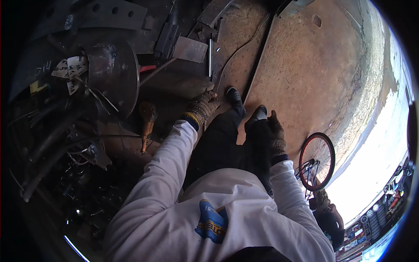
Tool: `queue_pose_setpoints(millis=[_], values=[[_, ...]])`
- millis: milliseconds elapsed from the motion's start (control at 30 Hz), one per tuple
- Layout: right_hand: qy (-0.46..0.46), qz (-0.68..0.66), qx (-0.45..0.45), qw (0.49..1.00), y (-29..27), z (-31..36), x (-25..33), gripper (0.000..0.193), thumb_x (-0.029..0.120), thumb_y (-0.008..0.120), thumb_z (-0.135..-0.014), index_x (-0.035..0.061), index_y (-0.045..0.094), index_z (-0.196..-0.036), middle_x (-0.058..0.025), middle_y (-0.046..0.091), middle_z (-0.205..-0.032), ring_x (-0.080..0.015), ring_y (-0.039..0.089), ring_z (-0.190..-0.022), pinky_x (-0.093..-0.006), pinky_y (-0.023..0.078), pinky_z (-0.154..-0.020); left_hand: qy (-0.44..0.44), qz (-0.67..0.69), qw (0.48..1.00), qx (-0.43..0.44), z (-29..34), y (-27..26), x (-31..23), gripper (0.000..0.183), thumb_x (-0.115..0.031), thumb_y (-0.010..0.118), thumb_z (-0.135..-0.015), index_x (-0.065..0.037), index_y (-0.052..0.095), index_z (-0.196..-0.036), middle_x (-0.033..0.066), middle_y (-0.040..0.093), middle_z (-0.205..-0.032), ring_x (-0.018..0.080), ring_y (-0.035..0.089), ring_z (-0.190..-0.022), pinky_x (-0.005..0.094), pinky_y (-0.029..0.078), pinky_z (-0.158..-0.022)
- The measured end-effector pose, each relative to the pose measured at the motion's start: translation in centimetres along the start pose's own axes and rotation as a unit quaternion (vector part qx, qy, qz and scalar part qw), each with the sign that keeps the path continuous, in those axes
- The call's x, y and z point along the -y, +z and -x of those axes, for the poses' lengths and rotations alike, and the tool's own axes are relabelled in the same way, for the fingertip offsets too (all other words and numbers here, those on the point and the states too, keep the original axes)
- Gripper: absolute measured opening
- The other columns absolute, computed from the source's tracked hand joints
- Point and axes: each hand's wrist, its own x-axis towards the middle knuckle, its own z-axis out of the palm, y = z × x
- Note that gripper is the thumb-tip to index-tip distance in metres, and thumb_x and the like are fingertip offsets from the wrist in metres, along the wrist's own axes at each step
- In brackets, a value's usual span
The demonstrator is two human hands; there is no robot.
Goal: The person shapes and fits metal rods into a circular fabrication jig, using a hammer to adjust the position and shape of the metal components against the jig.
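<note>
Both of my hands wear knitted gloves with bare fingertips. My left hand (203,108) is at the edge of a dark workbench (174,89), fingers curled and closed. A thin cable (235,54) runs up to its fingertips; whether they grip it or something else is hidden. To the left of this hand an orange-brown tool (147,122), like a handheld power tool, lies with its narrow end toward me. My right hand (277,135) hangs beside my right leg, one finger stretched out and the others partly hidden, with nothing visible in it.
A large round metal flange (128,78) stands on the left, near papers (72,67). Beyond my left hand are a flat metal plate (190,49) and a shiny rod (210,57). At right, a person (327,220) is beside a red-rimmed bicycle wheel (317,161) on the brown floor (305,78).
</note>
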Motion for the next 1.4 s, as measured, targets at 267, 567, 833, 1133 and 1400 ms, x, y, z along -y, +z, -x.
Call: queue_pose_setpoints(millis=[267, 567, 833, 1133, 1400], values=[[-0.092, 0.307, 0.124, 0.939, -2.2, -8.5, 3.0, 0.06, 0.034, 0.064, -0.087, 0.0058, 0.05, -0.138, -0.0249, 0.062, -0.12, -0.0444, 0.06, -0.108, -0.0494, 0.049, -0.09, -0.159, 0.366, 0.916, -0.048, -11.6, -0.4, 3.2, 0.032, -0.03, 0.073, -0.086, -0.01, 0.065, -0.11, 0.006, 0.067, -0.116, 0.0205, 0.062, -0.112, 0.0353, 0.047, -0.1], [-0.012, 0.381, 0.215, 0.899, -4.0, -13.6, 1.2, 0.059, 0.033, 0.067, -0.086, -0.0002, 0.052, -0.132, -0.0263, 0.061, -0.119, -0.0444, 0.057, -0.111, -0.0511, 0.049, -0.091, -0.247, 0.087, 0.951, -0.163, -27.3, -0.6, 14.1, 0.041, -0.041, 0.061, -0.09, -0.012, 0.066, -0.119, 0.0118, 0.065, -0.125, 0.0259, 0.059, -0.12, 0.0383, 0.044, -0.104], [0.004, 0.402, 0.183, 0.897, -3.6, -15.6, 2.1, 0.068, 0.033, 0.067, -0.087, 0.0015, 0.042, -0.142, -0.027, 0.058, -0.119, -0.0455, 0.057, -0.108, -0.0519, 0.048, -0.09, -0.304, -0.09, 0.92, -0.232, -40.8, -7.0, 18.9, 0.05, -0.048, 0.047, -0.096, -0.011, 0.062, -0.127, 0.0141, 0.058, -0.137, 0.0299, 0.053, -0.128, 0.0418, 0.039, -0.109], [0.023, 0.426, 0.204, 0.881, -2.4, -16.6, 3.8, 0.067, 0.032, 0.066, -0.086, 0.002, 0.042, -0.142, -0.0256, 0.059, -0.116, -0.046, 0.058, -0.105, -0.0513, 0.049, -0.087, -0.325, -0.363, 0.807, -0.334, -44.8, -4.9, 23.1, 0.046, -0.039, 0.04, -0.101, -0.014, 0.058, -0.134, 0.0099, 0.055, -0.142, 0.0255, 0.053, -0.13, 0.0446, 0.037, -0.112], [0.019, 0.438, 0.206, 0.875, -2.5, -17.1, 3.8, 0.073, 0.035, 0.069, -0.083, 0.0016, 0.042, -0.142, -0.025, 0.06, -0.112, -0.0452, 0.059, -0.103, -0.0509, 0.049, -0.086, -0.401, -0.135, 0.849, -0.318, -41.1, -9.4, 16.7, 0.04, -0.039, 0.05, -0.097, -0.012, 0.064, -0.124, 0.0104, 0.064, -0.127, 0.0291, 0.059, -0.118, 0.0442, 0.043, -0.104]])
